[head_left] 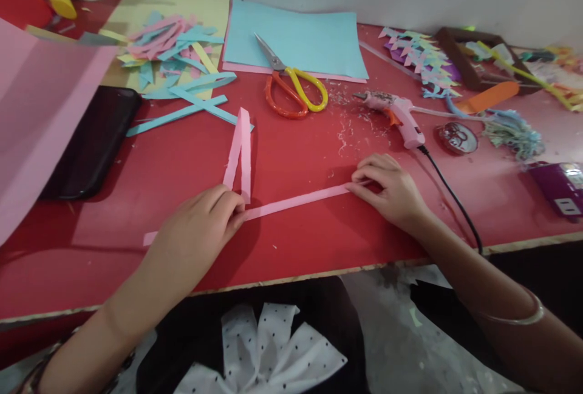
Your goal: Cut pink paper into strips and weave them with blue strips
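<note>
A pink paper strip point(296, 202) stretches nearly straight between my two hands, just over the red tabletop. My left hand point(204, 224) is closed, pinching the strip's left part between thumb and fingers. From that hand a folded pink strip point(239, 145) stands up in a narrow loop, and a short pink end shows to the left of the wrist; whether these are one piece I cannot tell. My right hand point(382, 190) pinches the strip's right end with fingertips. A pink hot glue gun point(398, 116) lies beyond my right hand, apart from it.
Scissors point(296, 87) with red and yellow handles lie mid-table before blue paper sheets point(296, 36). Cut paper strips point(168, 48) are heaped at back left. A black phone point(93, 145) lies left, partly under pink paper point(45, 102). The glue gun's black cord point(450, 193) crosses the front edge.
</note>
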Demonstrator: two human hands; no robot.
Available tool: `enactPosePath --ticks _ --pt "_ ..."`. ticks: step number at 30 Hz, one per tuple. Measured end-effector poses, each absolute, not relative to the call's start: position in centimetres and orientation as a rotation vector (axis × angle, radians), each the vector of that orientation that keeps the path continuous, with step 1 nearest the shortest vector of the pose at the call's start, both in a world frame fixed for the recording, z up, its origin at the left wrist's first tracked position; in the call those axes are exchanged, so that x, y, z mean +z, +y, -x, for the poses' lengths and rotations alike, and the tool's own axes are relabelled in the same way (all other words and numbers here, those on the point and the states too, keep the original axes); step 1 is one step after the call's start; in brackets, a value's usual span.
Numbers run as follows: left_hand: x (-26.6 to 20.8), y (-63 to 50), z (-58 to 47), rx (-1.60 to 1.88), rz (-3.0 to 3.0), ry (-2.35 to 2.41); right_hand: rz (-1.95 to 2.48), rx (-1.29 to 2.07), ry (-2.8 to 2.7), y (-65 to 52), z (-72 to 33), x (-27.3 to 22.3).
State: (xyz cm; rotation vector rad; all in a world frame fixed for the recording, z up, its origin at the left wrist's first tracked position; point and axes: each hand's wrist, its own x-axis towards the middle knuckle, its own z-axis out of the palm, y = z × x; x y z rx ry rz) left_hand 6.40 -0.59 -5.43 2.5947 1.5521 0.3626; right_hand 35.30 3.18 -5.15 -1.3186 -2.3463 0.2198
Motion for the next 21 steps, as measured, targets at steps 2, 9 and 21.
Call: enactPosePath --ticks 2,9,21 --pt "-5.4 -0.6 -6.4 0.369 -2.601 1.555 1.328 0.226 -2.343 3.2 -35.4 -5.1" --pt "-5.5 -0.5 -6.1 0.349 -2.531 1.545 1.409 0.184 -2.319 3.0 -35.1 -5.2" --pt "-4.9 -0.7 -2.9 0.445 -2.374 1.514 1.544 0.116 -2.248 2.9 -35.6 -5.3"
